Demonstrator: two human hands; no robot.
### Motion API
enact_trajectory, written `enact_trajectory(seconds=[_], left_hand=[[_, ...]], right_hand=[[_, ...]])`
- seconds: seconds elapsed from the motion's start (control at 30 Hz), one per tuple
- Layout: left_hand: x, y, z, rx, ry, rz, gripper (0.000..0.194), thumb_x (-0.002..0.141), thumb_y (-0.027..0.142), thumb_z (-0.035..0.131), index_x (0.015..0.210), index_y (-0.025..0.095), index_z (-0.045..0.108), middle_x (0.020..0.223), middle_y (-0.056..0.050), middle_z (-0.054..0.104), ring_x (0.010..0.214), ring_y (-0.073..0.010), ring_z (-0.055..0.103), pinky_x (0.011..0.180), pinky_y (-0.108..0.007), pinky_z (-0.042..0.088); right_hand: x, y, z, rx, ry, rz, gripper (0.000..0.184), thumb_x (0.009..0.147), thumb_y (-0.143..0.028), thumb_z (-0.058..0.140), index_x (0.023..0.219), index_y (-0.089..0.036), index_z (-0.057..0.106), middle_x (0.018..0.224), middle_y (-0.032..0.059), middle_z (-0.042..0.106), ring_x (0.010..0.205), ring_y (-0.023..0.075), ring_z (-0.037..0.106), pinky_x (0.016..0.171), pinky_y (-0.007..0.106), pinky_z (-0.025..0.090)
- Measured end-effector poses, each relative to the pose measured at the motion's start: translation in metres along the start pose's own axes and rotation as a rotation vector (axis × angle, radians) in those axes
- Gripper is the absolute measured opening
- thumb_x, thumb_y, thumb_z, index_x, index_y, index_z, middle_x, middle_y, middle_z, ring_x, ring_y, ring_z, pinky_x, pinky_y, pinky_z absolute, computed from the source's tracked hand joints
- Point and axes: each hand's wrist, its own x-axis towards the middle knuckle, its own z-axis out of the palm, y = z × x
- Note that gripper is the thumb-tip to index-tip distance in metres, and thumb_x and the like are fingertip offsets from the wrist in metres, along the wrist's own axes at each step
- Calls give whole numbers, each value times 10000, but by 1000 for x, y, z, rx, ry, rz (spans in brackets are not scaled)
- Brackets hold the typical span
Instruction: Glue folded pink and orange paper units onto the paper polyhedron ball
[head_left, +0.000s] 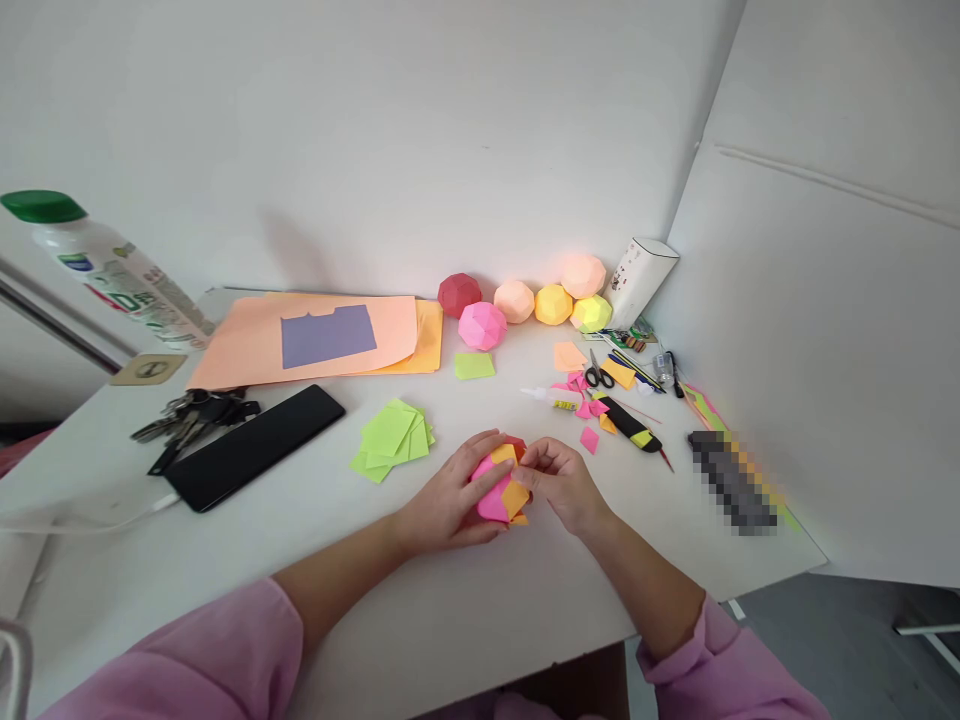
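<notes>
While the left hand [454,495] curls around a pink, orange and red paper ball [493,502], its fingers spread over the near faces, the right hand [568,490] works at the ball's right edge, thumb and fingertips drawn together; whether they pinch a loose flap is too small to tell. The ball sits low over the white table [570,590], between the green paper squares [394,440] and the glue tube [559,398]. The step in hand looks like fitting or pressing an orange facet; the next move seems to call for a steady left hold and light, exact fingertip pressure along the seam.
</notes>
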Motion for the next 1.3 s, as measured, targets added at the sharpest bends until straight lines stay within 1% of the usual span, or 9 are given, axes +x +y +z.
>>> enact_trajectory(seconds=[0.17,0.27,0.43,0.57,0.63,0.7,0.8,1.1,1.3], left_hand=[[0,0,0,-23,9,-12,748,897,457,532,1503,273,134,1447,-215,264,1346,-394,299,1005,-607,384],[-1,-1,2,-37,32,-9,770,897,443,538,1509,259,108,1448,-221,271,1353,-387,296,1008,-608,389],[-4,-2,4,-56,54,-52,794,899,421,542,1513,242,71,1459,-226,252,1354,-375,292,1021,-600,386],[-5,-3,4,-59,59,-86,789,906,426,527,1514,222,67,1459,-231,247,1360,-369,279,1030,-595,378],[-4,-2,4,-52,64,-73,781,910,431,519,1514,220,72,1457,-229,248,1359,-367,281,1033,-588,379],[-3,-2,4,-41,66,-56,772,912,439,512,1513,229,75,1458,-226,247,1356,-370,288,1030,-588,382],[-2,-1,3,-24,52,-37,766,913,446,509,1512,243,78,1454,-223,249,1355,-378,294,1024,-591,386],[-1,0,2,-10,28,-9,765,915,441,506,1512,240,72,1459,-226,232,1363,-385,273,1025,-594,381],[-1,0,3,-27,22,-18,765,918,443,500,1514,237,67,1465,-225,230,1363,-376,280,1030,-581,386]], right_hand=[[1,1,-1,36,-15,7,311,620,-373,824,698,-196,581,614,-39,582,569,111,541,536,250,465],[1,1,-1,59,-18,23,316,653,-408,805,766,-196,600,645,-30,601,587,114,552,540,245,466],[2,-1,-2,122,-49,47,346,731,-490,734,863,-197,606,754,-1,635,657,136,598,575,269,498],[3,-1,-4,79,-109,80,342,746,-470,733,907,-186,631,841,12,647,736,136,615,647,267,503],[3,-2,-5,36,-140,114,328,727,-452,754,864,-175,645,836,9,647,745,132,608,669,264,492],[3,-2,-6,9,-180,132,317,706,-444,771,767,-163,636,771,-2,635,701,123,592,654,259,474],[2,-1,-5,-9,-215,120,326,674,-417,799,659,-157,602,681,-21,609,632,105,557,615,246,444],[3,6,-4,63,-198,17,269,673,-370,806,662,-154,647,655,-18,619,620,102,553,604,242,442],[2,7,-4,62,-195,40,270,679,-381,801,670,-154,655,638,-13,613,582,102,535,566,246,422]])
